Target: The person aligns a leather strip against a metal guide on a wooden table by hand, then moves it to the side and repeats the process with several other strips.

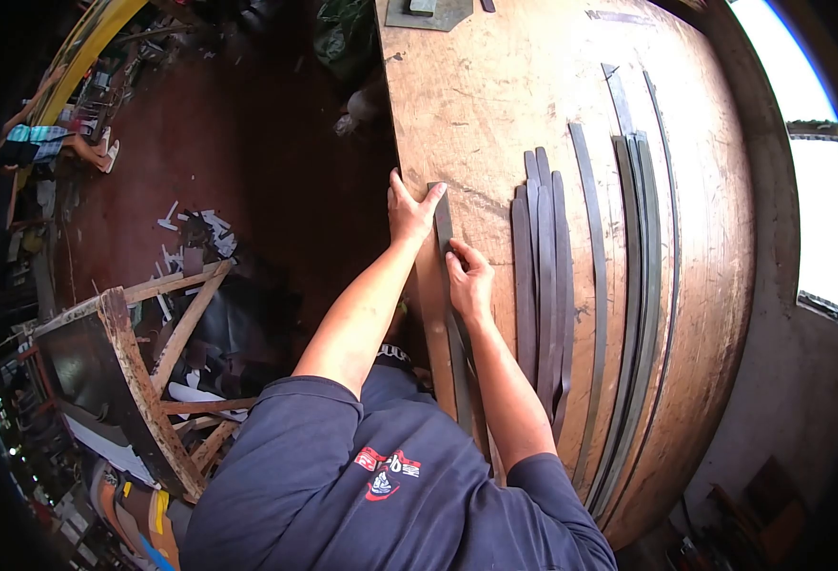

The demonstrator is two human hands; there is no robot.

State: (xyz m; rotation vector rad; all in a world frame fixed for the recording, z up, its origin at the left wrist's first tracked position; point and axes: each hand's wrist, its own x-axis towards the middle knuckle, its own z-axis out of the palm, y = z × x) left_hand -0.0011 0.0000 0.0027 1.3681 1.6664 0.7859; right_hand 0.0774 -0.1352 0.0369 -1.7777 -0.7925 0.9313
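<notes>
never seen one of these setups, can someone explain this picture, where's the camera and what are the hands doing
There is no machine here, just a person using two bare hands. The single picture comes from a camera worn on the head, so the dark blue cloth shirt shows below. The surface is a large brown wooden tabletop. The left hand touches the far end of one long, flat, dark strip near the edge; the right hand has its fingers beside it, nearer the body. More long, dark, narrow strips lie to the right. How firmly it is held, I cannot tell.

Two hands point(410, 217), one tabletop point(500, 95), eight-plus strips point(445, 226)
</notes>
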